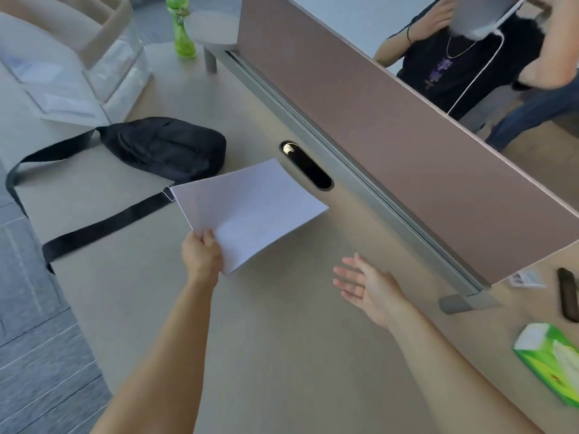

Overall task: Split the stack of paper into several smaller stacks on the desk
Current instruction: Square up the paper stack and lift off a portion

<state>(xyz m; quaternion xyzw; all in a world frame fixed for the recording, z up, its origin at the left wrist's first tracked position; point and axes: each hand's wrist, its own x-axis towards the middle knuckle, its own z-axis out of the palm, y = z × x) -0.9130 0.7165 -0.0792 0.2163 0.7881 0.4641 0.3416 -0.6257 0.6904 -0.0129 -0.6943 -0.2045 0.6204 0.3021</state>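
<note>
A white stack of paper point(250, 208) hovers just above the beige desk point(282, 355), slightly curved, with one corner over a black strap. My left hand point(202, 255) grips its near left edge, thumb on top. My right hand point(366, 286) hangs open to the right of the stack, fingers spread, palm turned toward the paper, holding nothing and not touching it.
A black sling bag point(163, 148) with a long strap lies left of the paper. A cable slot point(308, 166) and a brown divider panel point(407, 126) run behind. A green bottle point(181, 26), a clear organiser point(78, 57), a green tissue pack point(551, 358) and a dark case point(567, 294) sit around; a person sits beyond the divider.
</note>
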